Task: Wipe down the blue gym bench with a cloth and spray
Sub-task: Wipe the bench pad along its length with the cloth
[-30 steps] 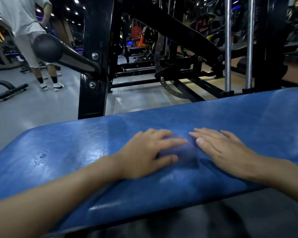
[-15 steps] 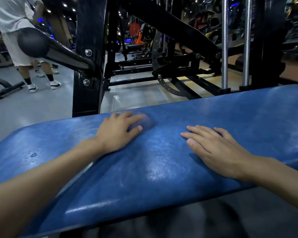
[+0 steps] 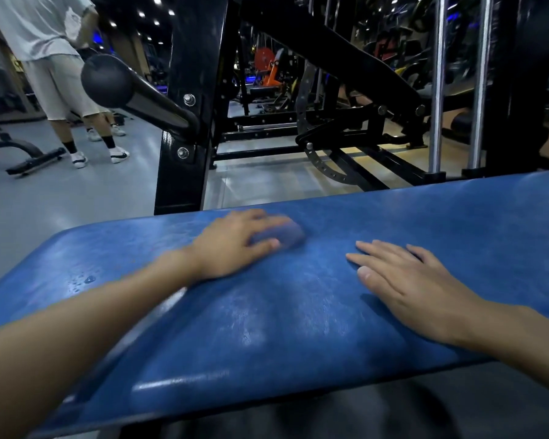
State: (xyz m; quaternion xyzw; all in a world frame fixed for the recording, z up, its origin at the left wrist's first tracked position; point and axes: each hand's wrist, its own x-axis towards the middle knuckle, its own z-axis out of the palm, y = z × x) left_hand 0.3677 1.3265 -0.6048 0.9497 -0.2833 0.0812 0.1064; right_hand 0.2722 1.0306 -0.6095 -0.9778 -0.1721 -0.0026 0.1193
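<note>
1. Since 1.0 s ago: left hand (image 3: 232, 245) and cloth (image 3: 287, 236) have gone from right beside the right hand's fingertips out toward the far edge of the bench (image 3: 298, 327). Right hand (image 3: 406, 286) has kept its place.
2. Left hand: fingers laid over the bunched blue-grey cloth, thumb along its near side, gripping it and pressing it to the pad. Hand and cloth are motion-blurred.
3. Cloth position: on the bench top, near the far edge, left of centre. It is clear of the right hand, with bare pad between.
4. Right hand: flat on the pad, palm down, fingers straight and slightly spread, holding nothing.
5. Bench: blue padded surface running left to right across the view, with a streaky sheen around the hands. Droplets (image 3: 88, 279) sit toward its left end.
6. Spray bottle: not seen.
7. Behind the bench: black machine upright (image 3: 187, 122) with a round-ended bar (image 3: 108, 80) projecting left, and two chrome rods (image 3: 438, 90) at right.
8. Far left: a person (image 3: 54, 58) in light shorts stands on the grey floor (image 3: 45, 201).
</note>
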